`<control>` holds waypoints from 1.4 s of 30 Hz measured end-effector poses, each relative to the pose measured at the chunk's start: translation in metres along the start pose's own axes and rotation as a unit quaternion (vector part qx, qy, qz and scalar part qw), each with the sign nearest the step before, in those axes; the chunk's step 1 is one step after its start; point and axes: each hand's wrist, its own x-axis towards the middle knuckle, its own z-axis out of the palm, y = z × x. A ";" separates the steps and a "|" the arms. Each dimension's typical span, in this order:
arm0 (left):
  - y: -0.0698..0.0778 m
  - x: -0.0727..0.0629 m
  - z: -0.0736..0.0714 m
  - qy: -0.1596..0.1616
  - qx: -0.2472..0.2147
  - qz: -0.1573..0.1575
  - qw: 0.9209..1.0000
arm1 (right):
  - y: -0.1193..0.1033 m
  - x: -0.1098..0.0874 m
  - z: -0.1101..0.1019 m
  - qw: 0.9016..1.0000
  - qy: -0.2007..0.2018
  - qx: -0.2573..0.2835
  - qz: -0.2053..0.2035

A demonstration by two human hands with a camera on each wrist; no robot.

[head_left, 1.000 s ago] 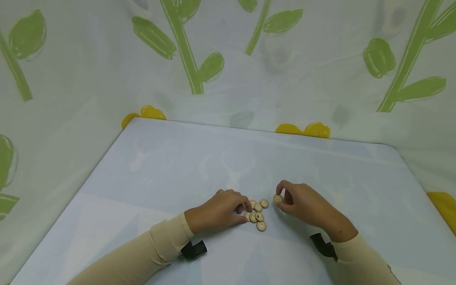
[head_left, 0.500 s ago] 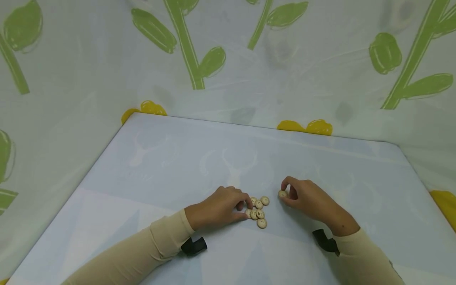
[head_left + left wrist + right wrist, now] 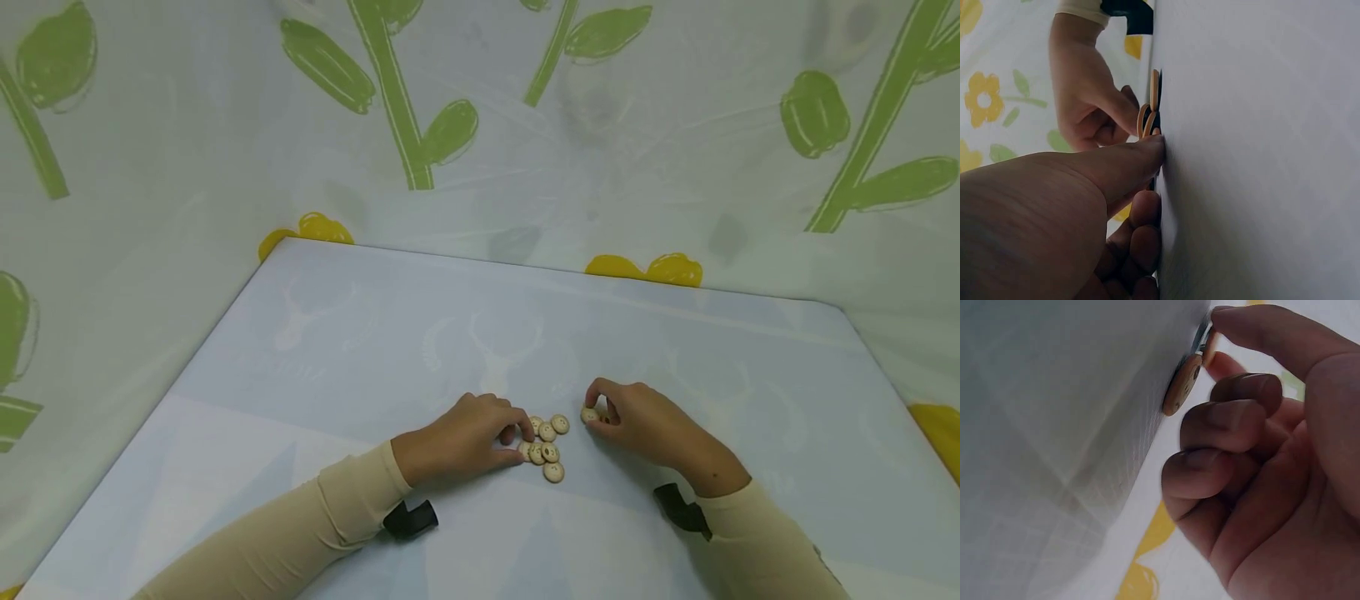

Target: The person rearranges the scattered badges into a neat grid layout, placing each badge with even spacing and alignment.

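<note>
Several round wooden buttons lie in a small group on the table, some overlapping. My left hand rests at the group's left side, thumb and index finger curled around the leftmost buttons. In the left wrist view, the thumb presses down by the edges of stacked buttons. Right of the group, my right hand pinches a wooden button between thumb and index finger, close over the table. Another button lies just beside it under the palm, seen in the right wrist view.
The table has a pale blue-grey cloth with faint deer prints. Behind it hangs a white curtain with green leaves and yellow flowers. Black straps sit at both wrists.
The right hand moves slightly right, then back left and down with its button. A second button now shows beside the pinched one. The left hand stays in place; the view shifts slightly.
</note>
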 end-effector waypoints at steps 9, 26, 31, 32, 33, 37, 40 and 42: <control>0.001 0.001 0.000 0.002 -0.002 0.002 1.000 | 0.002 0.002 0.002 1.000 -0.005 -0.006 0.001; 0.000 -0.001 0.000 -0.001 -0.010 -0.012 1.000 | -0.001 0.003 0.002 1.000 -0.005 -0.007 -0.009; 0.000 -0.001 -0.002 0.007 -0.010 -0.005 1.000 | -0.004 0.003 0.001 1.000 0.004 -0.015 -0.024; 0.000 0.000 -0.002 0.008 -0.011 -0.003 1.000 | -0.005 0.002 0.001 1.000 0.005 -0.015 -0.026; 0.000 0.000 -0.002 0.007 -0.012 -0.001 1.000 | -0.006 0.002 0.001 1.000 0.006 -0.015 -0.027; -0.001 0.001 0.000 0.002 -0.013 0.000 1.000 | -0.011 -0.001 0.004 0.999 0.008 -0.011 -0.045; 0.000 0.000 0.000 0.001 -0.009 0.000 1.000 | -0.013 -0.002 0.005 0.998 0.008 -0.010 -0.054; 0.000 0.000 0.000 0.002 -0.009 0.000 1.000 | -0.015 -0.003 0.006 0.998 0.006 -0.010 -0.055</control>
